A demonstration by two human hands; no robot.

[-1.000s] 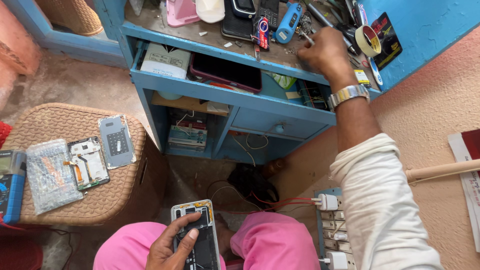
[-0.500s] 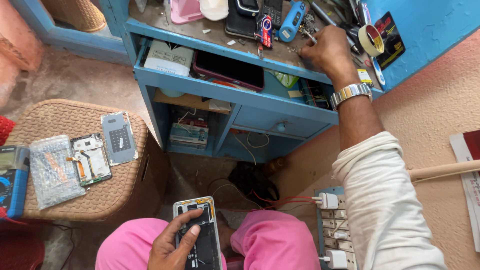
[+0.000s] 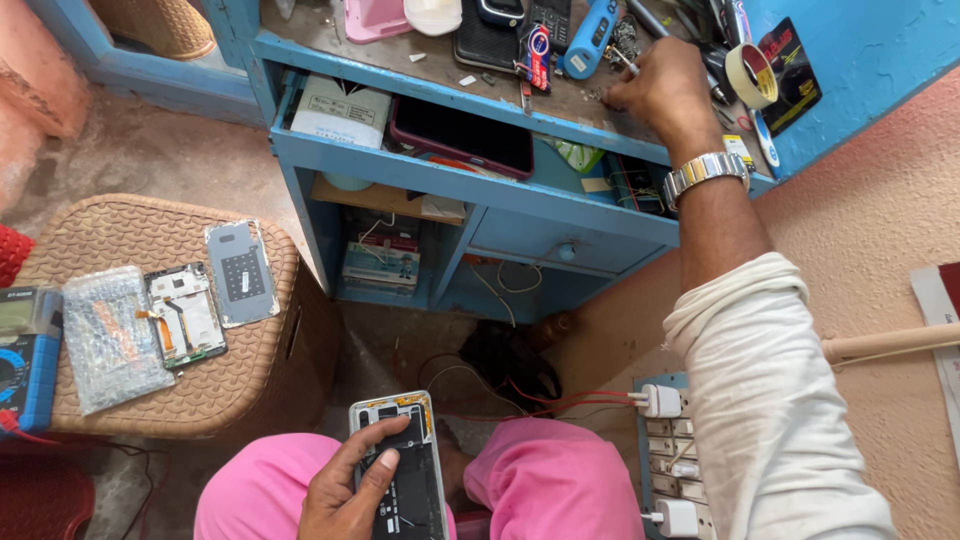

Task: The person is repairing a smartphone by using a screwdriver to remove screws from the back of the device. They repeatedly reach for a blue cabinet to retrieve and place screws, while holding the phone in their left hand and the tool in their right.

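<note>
My left hand (image 3: 352,486) holds an opened phone (image 3: 405,468) with its back cover off, low over my pink-clad lap. My right hand (image 3: 660,92), with a metal watch on the wrist, reaches up to the blue desk's top (image 3: 520,95) and its fingers pinch at small parts near a thin metal tool (image 3: 627,62); what it holds, if anything, is too small to tell. Around that hand lie a blue cylindrical tool (image 3: 590,35), a dark phone (image 3: 490,40) and a roll of tape (image 3: 750,75).
A wicker stool (image 3: 150,390) at the left carries a phone frame (image 3: 185,313), a grey back cover (image 3: 241,273) and a bubble-wrap bag (image 3: 110,338). A multimeter (image 3: 25,355) sits at its left edge. A power strip with plugs (image 3: 670,450) lies by my right knee. A tablet (image 3: 460,137) lies in the desk shelf.
My right hand has shifted slightly on the desk top. The view has tilted a little downward; the left hand keeps the phone in about the same place.
</note>
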